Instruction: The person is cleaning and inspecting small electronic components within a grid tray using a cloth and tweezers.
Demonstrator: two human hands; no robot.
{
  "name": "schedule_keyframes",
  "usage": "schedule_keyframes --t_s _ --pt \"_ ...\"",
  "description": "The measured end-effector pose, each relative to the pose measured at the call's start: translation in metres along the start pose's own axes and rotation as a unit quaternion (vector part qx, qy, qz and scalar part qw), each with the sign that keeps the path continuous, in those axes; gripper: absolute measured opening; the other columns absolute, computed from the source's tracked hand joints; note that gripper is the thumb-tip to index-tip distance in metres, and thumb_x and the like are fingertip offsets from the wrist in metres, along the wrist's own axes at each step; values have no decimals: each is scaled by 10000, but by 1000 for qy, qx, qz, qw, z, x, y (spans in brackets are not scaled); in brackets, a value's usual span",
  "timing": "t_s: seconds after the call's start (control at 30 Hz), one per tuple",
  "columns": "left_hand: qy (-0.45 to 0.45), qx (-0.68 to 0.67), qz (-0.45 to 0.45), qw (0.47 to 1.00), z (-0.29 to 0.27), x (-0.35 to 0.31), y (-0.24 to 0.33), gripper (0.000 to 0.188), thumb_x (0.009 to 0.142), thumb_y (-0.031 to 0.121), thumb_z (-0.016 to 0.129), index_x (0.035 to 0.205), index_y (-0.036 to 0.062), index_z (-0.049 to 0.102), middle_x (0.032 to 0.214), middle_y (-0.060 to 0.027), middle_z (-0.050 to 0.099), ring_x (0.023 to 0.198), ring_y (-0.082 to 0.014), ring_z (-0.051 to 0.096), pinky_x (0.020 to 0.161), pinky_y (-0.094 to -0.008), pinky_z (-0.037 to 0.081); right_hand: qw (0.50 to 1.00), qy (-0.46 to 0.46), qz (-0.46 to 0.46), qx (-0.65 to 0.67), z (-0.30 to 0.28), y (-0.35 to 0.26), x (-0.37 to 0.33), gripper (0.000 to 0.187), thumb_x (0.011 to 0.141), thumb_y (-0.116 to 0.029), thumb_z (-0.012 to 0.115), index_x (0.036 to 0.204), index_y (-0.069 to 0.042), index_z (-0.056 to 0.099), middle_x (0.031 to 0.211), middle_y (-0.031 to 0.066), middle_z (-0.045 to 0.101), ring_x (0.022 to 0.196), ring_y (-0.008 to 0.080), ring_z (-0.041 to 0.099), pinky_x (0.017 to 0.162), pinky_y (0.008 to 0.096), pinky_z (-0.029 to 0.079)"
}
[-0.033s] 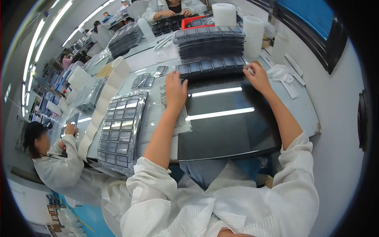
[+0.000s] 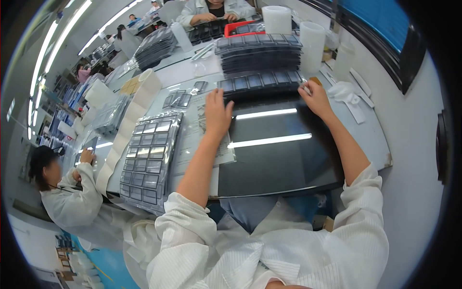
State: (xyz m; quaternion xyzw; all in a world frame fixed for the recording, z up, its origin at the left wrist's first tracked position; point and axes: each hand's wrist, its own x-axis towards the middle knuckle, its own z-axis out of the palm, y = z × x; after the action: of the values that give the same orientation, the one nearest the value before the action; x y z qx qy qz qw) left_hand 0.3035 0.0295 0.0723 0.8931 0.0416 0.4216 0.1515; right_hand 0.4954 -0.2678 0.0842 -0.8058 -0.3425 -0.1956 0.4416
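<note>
A black tray (image 2: 262, 82) with a row of small rectangular glass-like panels lies across the far edge of a dark glossy sheet (image 2: 279, 168). My left hand (image 2: 219, 113) rests at the tray's left end, its fingers stretched out and holding nothing. At the tray's right end, my right hand (image 2: 316, 98) is closed, thumb and fingers pinched together. What sits in that pinch, if anything, is too small to make out. Behind the tray rises a tall stack of similar black trays (image 2: 260, 55).
Left of me lies a clear-wrapped tray of framed panels (image 2: 147, 159), beside a printed sheet (image 2: 192, 139) and a few loose panels (image 2: 177, 98). White rolls (image 2: 276, 20) stand behind the stack, and a crumpled white cloth (image 2: 344, 91) lies right. Co-workers sit left (image 2: 72, 192) and opposite (image 2: 214, 12).
The whole view has shifted very slightly. Both hands stay at the two ends of the tray.
</note>
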Motion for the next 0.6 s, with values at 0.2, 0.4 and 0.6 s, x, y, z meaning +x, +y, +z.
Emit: schedule_keyframes --t_s 0.2,0.4,0.6 --pt "-7 36 -15 999 -15 -14 0 600 813 124 712 1336 -21 456 1350 -255 450 1244 -441 430 1077 -473 341 987 -160 13 23 9 -37 -15 208 851 -190 679 952 -14 634 801 159 660 743 308 647 671 371 491" --pt "-48 -59 -10 997 -43 -18 45 380 831 106 684 1173 -4 561 1219 -194 570 1160 -387 511 997 -447 415 982 -185 -28 -18 -1 -37 -16 184 872 -175 655 962 -15 636 809 167 667 747 301 659 679 358 492" --pt "-270 -60 -28 961 -131 -63 99 178 861 152 683 993 38 648 1079 -118 649 1037 -335 599 882 -413 491 978 -204 -38 -28 6 -42 -18 196 867 -186 658 962 -17 635 811 167 664 743 318 648 682 358 483"
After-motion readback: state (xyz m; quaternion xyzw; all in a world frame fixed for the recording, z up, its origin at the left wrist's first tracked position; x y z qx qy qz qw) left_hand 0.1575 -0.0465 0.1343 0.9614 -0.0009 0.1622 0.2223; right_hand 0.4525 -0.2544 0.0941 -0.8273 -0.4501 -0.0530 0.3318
